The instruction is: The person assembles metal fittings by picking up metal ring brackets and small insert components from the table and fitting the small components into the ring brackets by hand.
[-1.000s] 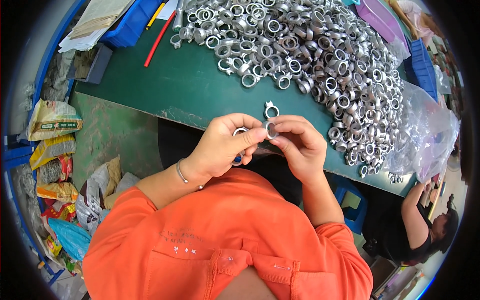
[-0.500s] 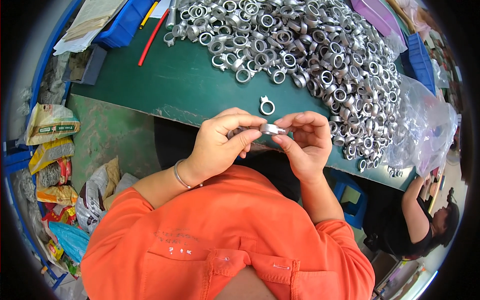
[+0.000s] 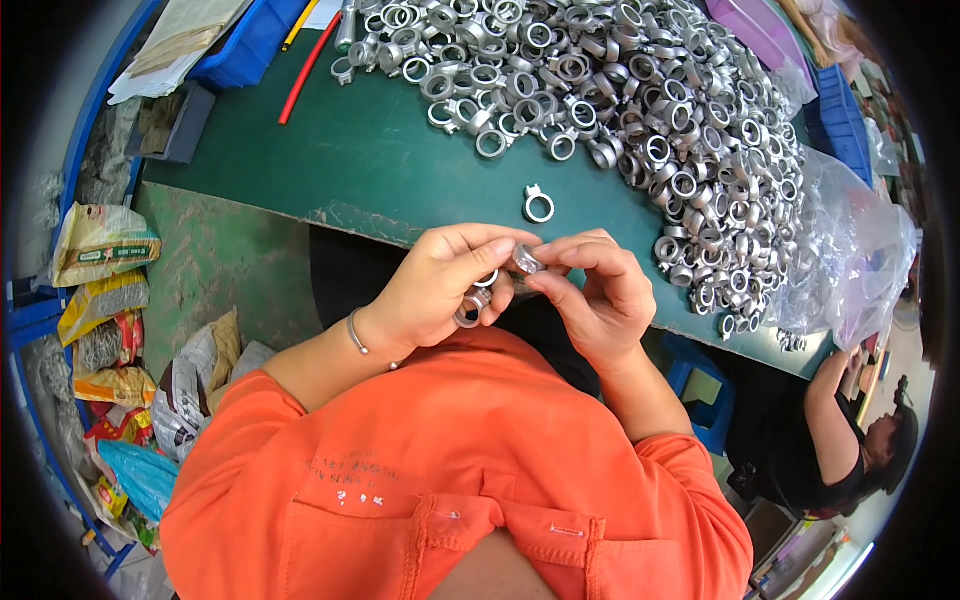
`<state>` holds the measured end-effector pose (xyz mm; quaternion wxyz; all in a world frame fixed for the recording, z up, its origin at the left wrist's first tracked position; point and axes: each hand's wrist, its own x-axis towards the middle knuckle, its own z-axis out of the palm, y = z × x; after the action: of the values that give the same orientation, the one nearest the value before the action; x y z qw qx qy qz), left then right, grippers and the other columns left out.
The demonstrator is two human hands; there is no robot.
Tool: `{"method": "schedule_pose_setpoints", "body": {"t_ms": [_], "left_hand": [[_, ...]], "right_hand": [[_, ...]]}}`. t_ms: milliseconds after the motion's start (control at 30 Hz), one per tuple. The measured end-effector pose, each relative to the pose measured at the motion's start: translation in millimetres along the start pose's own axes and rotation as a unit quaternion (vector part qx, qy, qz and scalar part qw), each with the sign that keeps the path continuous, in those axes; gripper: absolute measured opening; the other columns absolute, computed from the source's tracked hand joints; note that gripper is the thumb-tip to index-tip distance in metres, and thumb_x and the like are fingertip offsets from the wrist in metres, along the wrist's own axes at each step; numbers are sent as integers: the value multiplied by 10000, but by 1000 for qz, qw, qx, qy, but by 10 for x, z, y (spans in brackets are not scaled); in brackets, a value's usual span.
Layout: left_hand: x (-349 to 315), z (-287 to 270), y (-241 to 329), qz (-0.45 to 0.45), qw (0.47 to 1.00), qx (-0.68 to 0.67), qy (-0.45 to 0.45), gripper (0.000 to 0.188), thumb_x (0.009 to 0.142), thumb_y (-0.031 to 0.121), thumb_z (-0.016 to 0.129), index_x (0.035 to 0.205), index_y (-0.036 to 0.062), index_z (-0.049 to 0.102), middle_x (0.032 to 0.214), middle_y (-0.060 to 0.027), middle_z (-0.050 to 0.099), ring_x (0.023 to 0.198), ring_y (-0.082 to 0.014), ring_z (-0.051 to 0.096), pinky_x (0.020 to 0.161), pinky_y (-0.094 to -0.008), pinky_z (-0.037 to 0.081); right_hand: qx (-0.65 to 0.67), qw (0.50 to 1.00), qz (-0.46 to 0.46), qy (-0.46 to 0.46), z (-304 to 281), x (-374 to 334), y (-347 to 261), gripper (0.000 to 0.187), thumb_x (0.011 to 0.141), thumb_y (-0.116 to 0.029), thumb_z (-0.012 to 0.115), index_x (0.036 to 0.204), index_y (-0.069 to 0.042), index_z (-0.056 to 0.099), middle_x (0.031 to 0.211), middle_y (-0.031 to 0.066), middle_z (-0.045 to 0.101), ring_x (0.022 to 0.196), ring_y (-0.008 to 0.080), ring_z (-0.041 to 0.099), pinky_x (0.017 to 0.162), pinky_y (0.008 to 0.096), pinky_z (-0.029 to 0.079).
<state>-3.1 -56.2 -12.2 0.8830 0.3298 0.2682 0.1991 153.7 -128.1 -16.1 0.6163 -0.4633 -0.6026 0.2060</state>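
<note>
Between my two hands, just past the table's near edge, a small silver metal ring (image 3: 526,259) is held up in a pinch. My left hand (image 3: 445,275) grips it with thumb and forefinger. Two more metal rings (image 3: 468,312) sit in the curled lower fingers of that hand. My right hand (image 3: 597,292) pinches the same ring from the other side with thumb and fingertips. One loose ring with a small lug (image 3: 539,207) lies flat on the green table (image 3: 400,190) beyond my fingers. A large heap of such rings (image 3: 600,90) covers the table behind it.
Clear plastic bags (image 3: 835,250) lie at the table's right end, by a blue bin (image 3: 840,125). A red rod (image 3: 308,72) and a blue tray (image 3: 245,45) are at the far left. Sacks (image 3: 105,250) stand left on the floor. Another person (image 3: 835,430) sits at the right.
The pinched ring has turned so its opening faces more toward me. My left hand has rolled, bringing the rings in its lower fingers into view. My right hand has shifted slightly left and down.
</note>
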Motion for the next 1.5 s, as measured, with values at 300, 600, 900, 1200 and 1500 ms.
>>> {"method": "schedule_pose_setpoints", "body": {"t_ms": [300, 600, 900, 1200, 1500], "left_hand": [[-36, -53, 71, -119, 984, -117, -58, 351, 955, 247, 367, 1095, -45, 502, 855, -163, 625, 617, -168, 633, 429, -213, 490], [419, -618, -645, -247, 954, -170, -6, 319, 920, 253, 451, 1104, -2, 504, 928, -141, 613, 749, -188, 621, 588, -275, 538], [511, -757, -817, -220, 975, -6, 39, 444, 897, 443, 406, 1104, 77, 550, 1027, -81, 610, 914, -214, 591, 808, -373, 488], [-78, -35, 72, -43, 979, 193, -48, 119, 807, 54, 645, 880, 20, 558, 748, -55, 622, 615, -69, 572, 527, -183, 462], [9, 39, 16, 97, 992, 74, 43, 129, 860, 32, 567, 978, -16, 550, 855, -97, 622, 711, -137, 618, 596, -237, 518]], "right_hand": [[-5, 1000, 14, -26, -94, 51, 54, 207, 687, 70, 686, 853, 21, 572, 808, 123, 623, 664, 197, 585, 574, 261, 475], [-251, 960, 80, -91, -87, 143, 181, 150, 712, -25, 683, 848, -26, 619, 863, 95, 527, 769, 235, 516, 669, 324, 434], [286, 907, 308, -28, -186, 25, 63, 99, 818, 56, 570, 914, 32, 569, 1040, 118, 548, 878, 142, 562, 769, 269, 492], [314, 925, 213, -32, -138, -35, 103, 253, 803, 135, 521, 1004, -5, 457, 1128, 185, 503, 953, 171, 554, 828, 300, 494], [-150, 984, -70, -58, -100, 58, -41, 278, 637, 124, 654, 859, -23, 572, 916, 116, 604, 848, 259, 577, 701, 306, 476]]}}
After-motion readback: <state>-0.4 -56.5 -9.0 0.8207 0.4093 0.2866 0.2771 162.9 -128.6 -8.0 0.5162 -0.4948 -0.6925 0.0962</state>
